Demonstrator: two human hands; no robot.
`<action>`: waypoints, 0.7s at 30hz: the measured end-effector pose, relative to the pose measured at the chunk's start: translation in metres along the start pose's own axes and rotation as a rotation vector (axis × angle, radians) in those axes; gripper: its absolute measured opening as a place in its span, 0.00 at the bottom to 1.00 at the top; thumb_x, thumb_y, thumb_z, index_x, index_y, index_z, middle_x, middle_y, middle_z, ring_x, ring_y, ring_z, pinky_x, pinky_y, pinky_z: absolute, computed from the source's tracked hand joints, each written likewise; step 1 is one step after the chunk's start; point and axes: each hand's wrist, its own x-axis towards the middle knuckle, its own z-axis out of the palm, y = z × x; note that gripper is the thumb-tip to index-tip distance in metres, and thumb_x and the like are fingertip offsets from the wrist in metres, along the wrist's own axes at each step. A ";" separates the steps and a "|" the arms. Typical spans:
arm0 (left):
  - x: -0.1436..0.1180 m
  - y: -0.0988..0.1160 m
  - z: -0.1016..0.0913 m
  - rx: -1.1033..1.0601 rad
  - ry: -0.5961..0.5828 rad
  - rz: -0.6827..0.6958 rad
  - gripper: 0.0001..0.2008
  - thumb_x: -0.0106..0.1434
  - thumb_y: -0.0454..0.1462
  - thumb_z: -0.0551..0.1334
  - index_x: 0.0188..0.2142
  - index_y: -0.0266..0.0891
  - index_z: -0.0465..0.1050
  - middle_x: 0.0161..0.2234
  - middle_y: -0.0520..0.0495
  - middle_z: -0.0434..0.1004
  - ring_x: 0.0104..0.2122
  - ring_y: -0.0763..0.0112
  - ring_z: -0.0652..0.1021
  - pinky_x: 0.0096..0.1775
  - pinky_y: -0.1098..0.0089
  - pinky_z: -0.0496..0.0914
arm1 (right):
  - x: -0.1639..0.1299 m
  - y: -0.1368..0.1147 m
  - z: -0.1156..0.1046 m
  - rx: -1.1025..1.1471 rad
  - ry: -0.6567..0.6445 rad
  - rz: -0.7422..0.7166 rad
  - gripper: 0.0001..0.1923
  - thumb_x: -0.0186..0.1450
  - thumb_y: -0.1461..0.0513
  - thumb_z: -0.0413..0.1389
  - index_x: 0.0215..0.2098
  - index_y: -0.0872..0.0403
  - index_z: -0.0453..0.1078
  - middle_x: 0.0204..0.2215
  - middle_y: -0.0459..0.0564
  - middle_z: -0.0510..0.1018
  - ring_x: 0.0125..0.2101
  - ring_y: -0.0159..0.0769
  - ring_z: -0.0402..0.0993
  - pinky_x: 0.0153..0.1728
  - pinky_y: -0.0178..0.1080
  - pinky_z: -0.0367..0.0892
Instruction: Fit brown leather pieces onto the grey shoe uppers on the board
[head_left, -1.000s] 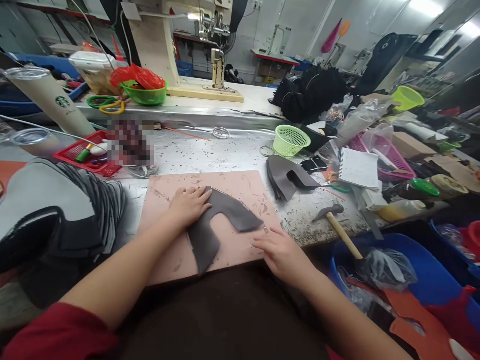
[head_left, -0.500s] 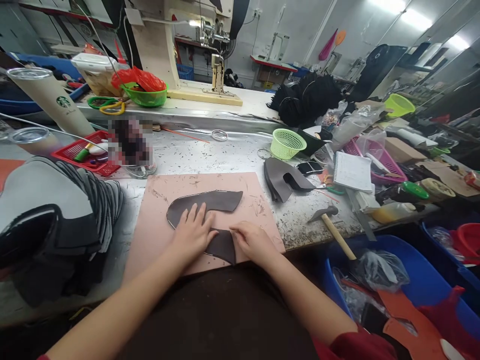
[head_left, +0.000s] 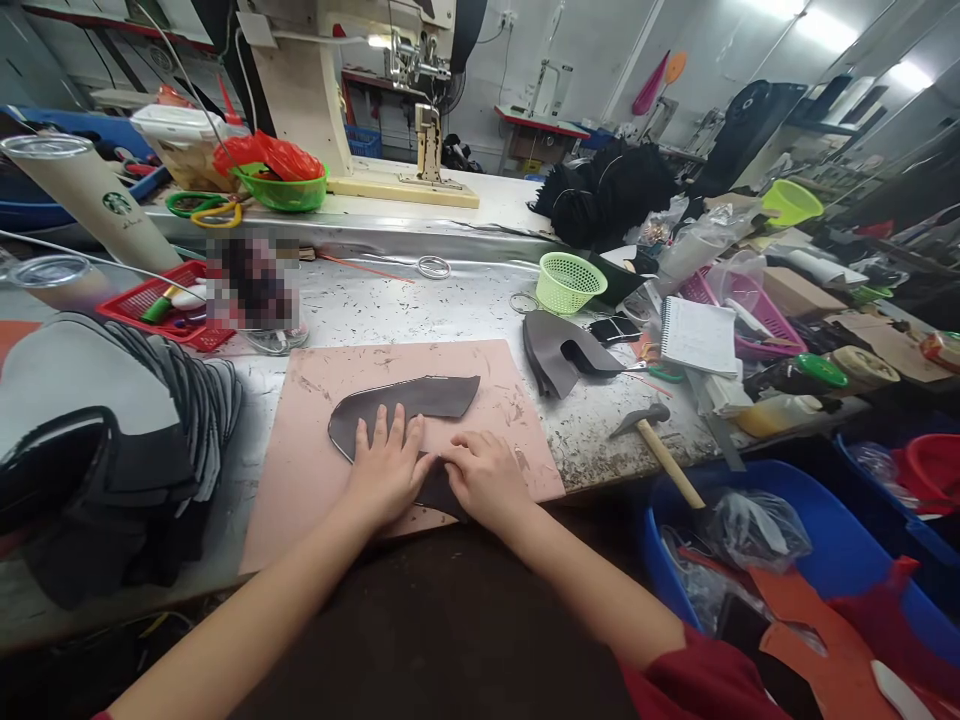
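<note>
head view | our left hand [head_left: 386,470] lies flat, fingers spread, on the dark leather piece [head_left: 420,400] | right hand [head_left: 487,478] just beside it, fingertips pinching the near flap | we press evenly, keeping it flat on the pink board [head_left: 315,440]

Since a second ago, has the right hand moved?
Yes. The right hand slid left across the pink board, from its right edge onto the dark leather piece, beside the left hand.
</note>
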 end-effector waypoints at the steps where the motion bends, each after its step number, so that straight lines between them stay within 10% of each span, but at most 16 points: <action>1: 0.002 -0.002 -0.003 -0.074 -0.029 -0.025 0.27 0.63 0.48 0.42 0.58 0.37 0.50 0.59 0.37 0.47 0.59 0.49 0.45 0.54 0.45 0.43 | 0.001 -0.004 -0.001 -0.004 -0.004 -0.014 0.10 0.60 0.65 0.48 0.35 0.52 0.70 0.37 0.52 0.72 0.39 0.40 0.64 0.40 0.41 0.59; 7: 0.000 -0.012 -0.014 -0.483 -0.012 -0.175 0.24 0.65 0.42 0.35 0.57 0.40 0.49 0.59 0.43 0.51 0.59 0.61 0.48 0.55 0.51 0.50 | 0.007 -0.017 -0.005 0.101 -0.207 0.171 0.06 0.60 0.62 0.50 0.32 0.53 0.67 0.27 0.48 0.74 0.28 0.35 0.69 0.29 0.35 0.59; 21: -0.053 -0.011 0.022 0.030 0.182 0.312 0.41 0.55 0.58 0.46 0.57 0.29 0.50 0.58 0.31 0.49 0.58 0.49 0.49 0.54 0.52 0.53 | 0.000 -0.009 -0.013 0.392 -0.302 0.397 0.14 0.57 0.60 0.51 0.42 0.52 0.59 0.24 0.43 0.70 0.26 0.33 0.67 0.28 0.34 0.58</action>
